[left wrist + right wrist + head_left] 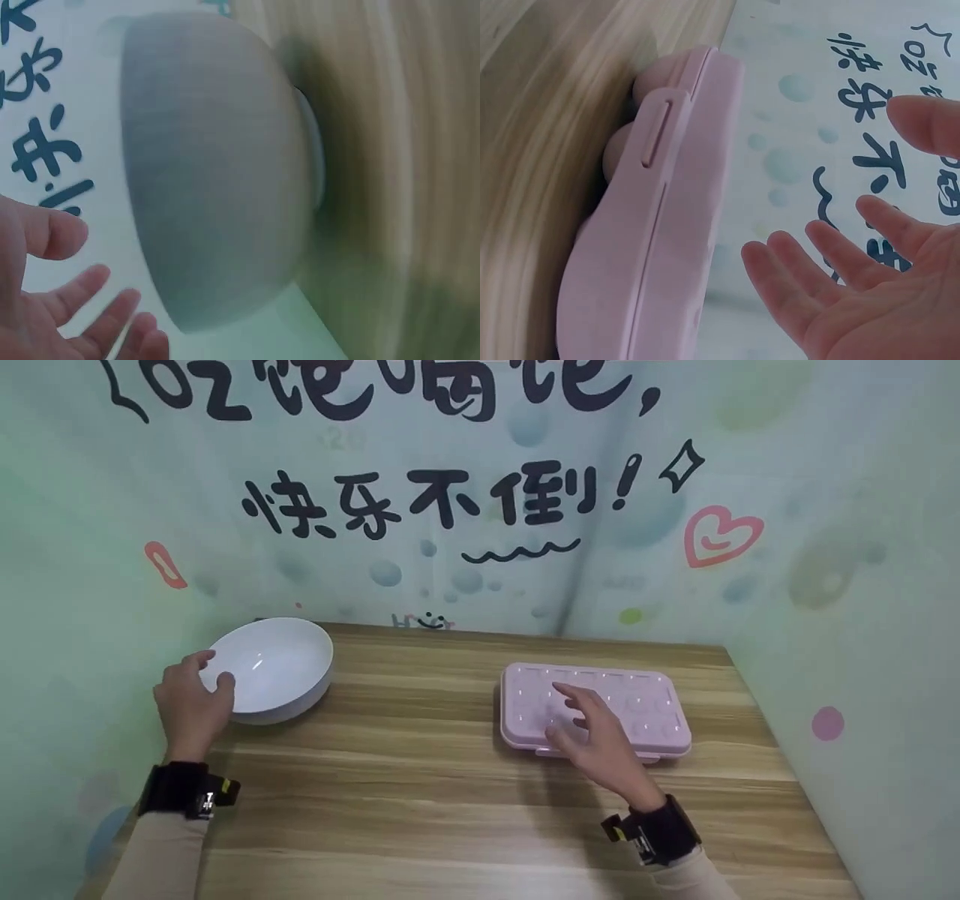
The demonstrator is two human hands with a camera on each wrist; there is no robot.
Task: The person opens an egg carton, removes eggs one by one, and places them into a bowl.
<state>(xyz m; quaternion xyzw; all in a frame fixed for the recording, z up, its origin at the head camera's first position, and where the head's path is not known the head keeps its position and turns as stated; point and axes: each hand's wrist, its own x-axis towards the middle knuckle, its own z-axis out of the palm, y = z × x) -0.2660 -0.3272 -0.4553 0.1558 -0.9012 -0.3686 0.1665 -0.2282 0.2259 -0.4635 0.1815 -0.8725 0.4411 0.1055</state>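
A white bowl (277, 667) stands upright at the back left of the table, its inside bare. My left hand (193, 701) is at the bowl's near left rim, thumb and fingers spread; in the left wrist view the fingers (112, 315) look apart from the bowl's side (217, 172). On the right lies a pink egg box (592, 709) with its lid closed and rows of small bumps on top. Above its front edge hovers my right hand (592, 735), fingers loosely bent and holding nothing. The right wrist view shows the box's side latch (656, 139) fastened.
Both things stand on a wood-grain table (405, 787). A printed cloth (450, 577) with dark lettering hangs behind the table and along both sides. Each wrist wears a black strap (176, 789) with a small camera.
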